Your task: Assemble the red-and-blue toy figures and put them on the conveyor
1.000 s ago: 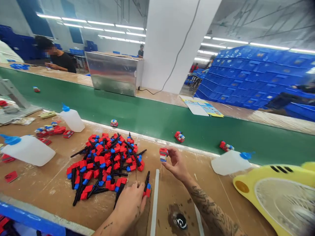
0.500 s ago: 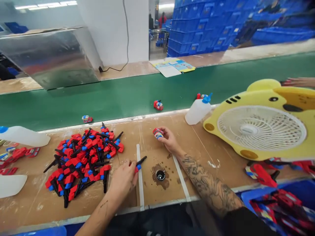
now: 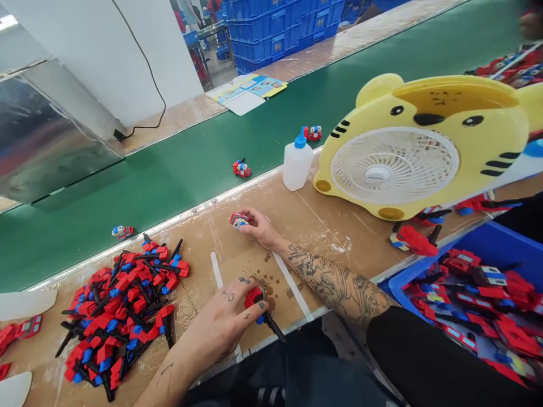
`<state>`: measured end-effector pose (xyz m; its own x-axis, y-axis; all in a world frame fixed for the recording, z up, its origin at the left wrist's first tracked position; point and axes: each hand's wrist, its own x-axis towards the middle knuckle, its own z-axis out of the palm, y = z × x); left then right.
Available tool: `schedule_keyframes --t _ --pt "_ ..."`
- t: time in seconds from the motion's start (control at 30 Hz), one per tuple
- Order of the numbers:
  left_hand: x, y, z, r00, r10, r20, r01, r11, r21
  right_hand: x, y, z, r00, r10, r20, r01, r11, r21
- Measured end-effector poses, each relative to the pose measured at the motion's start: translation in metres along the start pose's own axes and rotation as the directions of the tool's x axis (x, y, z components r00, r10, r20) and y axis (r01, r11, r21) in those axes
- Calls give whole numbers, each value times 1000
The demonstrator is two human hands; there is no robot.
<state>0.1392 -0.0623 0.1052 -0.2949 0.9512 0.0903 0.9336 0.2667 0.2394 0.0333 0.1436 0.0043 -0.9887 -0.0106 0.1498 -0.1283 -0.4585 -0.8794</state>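
Observation:
My left hand [image 3: 231,314] pinches a red and blue plastic toy piece with a black rod [image 3: 271,321]. Its red end is over the wet-spotted patch of the table, and the small black liquid cup there is hidden behind the hand and piece. Farther forward, my right hand [image 3: 259,227] grips a red, white and blue toy body [image 3: 240,220] just above the table. To the left of my left hand lies a heap of red and blue pieces with black rods [image 3: 123,305]. White tape strips [image 3: 292,286] flank the spotted patch.
A green conveyor belt [image 3: 178,175] carries several toy bodies, one of them here [image 3: 241,168]. A white bottle with a blue cap [image 3: 297,164] stands beside a yellow fan [image 3: 339,186]. A blue bin [image 3: 399,294] at the right holds toy parts.
My left hand has moved right from the heap's side to the wet patch, bringing the rod piece, whose rod now points toward me. My right hand still holds the toy body. The view has turned right.

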Motion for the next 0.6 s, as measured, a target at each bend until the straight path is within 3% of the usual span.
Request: schedule_keyframes --t 0.17,0.3,0.4,0.5,0.6 --pt "5 4 -3 981 22 192 -32 998 50 -1 -5 2 999 29 13 -29 999 -20" --pt "2 4 1 978 -11 207 5 1000 28 -2 -5 1 999 38 20 -37 999 -32" --pt "-4 2 2 984 -81 156 103 985 -135 -2 -5 1 998 31 62 -29 999 -34" --pt "-9 -4 2 972 -232 46 228 866 -446 -4 -5 1 990 44 132 -39 998 -40" --pt "-12 -19 6 886 -451 -109 242 648 -722 -6 -5 2 972 74 224 -72 997 -14"
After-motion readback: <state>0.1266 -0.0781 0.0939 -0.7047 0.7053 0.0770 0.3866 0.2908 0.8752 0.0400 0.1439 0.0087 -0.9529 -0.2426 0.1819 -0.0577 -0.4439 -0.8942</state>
